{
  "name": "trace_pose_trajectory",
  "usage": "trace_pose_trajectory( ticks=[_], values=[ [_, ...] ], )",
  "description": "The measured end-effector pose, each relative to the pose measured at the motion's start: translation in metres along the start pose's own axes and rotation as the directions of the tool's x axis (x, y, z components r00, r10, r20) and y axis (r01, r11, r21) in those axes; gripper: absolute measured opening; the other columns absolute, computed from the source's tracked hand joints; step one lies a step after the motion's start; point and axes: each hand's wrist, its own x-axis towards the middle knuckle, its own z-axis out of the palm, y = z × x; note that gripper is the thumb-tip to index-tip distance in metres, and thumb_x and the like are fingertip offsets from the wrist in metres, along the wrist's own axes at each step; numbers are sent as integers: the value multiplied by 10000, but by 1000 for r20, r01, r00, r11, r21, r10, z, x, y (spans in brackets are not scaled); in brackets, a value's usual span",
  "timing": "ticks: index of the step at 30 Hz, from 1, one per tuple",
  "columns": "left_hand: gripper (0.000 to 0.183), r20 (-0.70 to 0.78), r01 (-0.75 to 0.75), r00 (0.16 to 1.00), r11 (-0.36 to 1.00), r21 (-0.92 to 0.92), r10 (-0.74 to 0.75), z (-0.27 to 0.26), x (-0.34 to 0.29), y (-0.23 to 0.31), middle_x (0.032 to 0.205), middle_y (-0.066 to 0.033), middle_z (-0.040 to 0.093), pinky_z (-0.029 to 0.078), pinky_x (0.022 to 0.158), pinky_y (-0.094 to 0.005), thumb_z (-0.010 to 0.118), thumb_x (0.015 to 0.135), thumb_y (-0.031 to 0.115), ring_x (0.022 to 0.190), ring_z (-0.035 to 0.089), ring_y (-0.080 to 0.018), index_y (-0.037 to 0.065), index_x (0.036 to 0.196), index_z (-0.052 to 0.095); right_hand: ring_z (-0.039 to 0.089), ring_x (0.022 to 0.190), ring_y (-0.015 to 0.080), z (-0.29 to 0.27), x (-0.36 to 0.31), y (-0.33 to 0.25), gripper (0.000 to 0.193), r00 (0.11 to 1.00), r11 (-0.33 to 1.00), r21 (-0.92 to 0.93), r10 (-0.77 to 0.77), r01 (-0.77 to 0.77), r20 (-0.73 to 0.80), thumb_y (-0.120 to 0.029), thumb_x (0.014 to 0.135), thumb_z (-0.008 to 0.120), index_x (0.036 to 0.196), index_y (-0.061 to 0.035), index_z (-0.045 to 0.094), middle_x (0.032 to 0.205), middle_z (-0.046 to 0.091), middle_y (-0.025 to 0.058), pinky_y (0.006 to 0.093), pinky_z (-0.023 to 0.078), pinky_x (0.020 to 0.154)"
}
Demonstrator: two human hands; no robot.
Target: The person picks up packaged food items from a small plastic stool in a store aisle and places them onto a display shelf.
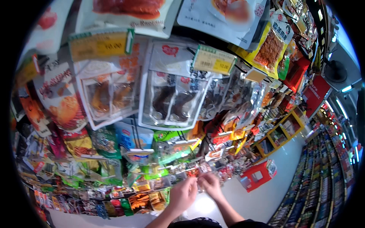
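Observation:
My left hand (185, 193) and my right hand (210, 185) are raised close together at the lower middle, fingertips almost meeting. The fingers of both are curled into a pinch. Anything between them is too small or blurred to make out. Beyond the hands, a rack of hanging snack packets fills the view. Two clear-windowed packets of dark meat (173, 87) and brownish meat (110, 91) hang side by side on it. Lower down are a blue packet (133, 133) and a green packet (106, 142). Neither hand visibly touches a packet.
Yellow price tags (215, 60) stick out from the rack on metal hooks. A red box (258, 175) stands on the pale floor (232, 197) to the right. Past it are a yellow display stand (279, 135) and a long stocked shelf (319, 178). A dark fan (336, 72) hangs upper right.

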Motion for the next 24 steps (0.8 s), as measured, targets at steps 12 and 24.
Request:
trace_pose_trajectory(
  ticks=[12,24],
  values=[
    [284,718,-87,646,910,405,-258,113,-78,-21,907,-139,633,488,719,-421,506,834,345,830,612,-323,95,932,596,619,826,254,-47,-142,118,250,916,963,-242,197,-115,349,-96,735,577,969,-7,586,893,637,157,347,473,750],
    [318,568,670,436,673,312,-698,308,-123,-122,823,-116,648,475,616,-297,516,858,283,682,632,-163,15,1020,564,585,901,327,-275,-226,184,368,897,780,-602,376,-171,231,-330,833,520,1135,-119,518,1017,583,145,429,477,771]
  ],
)
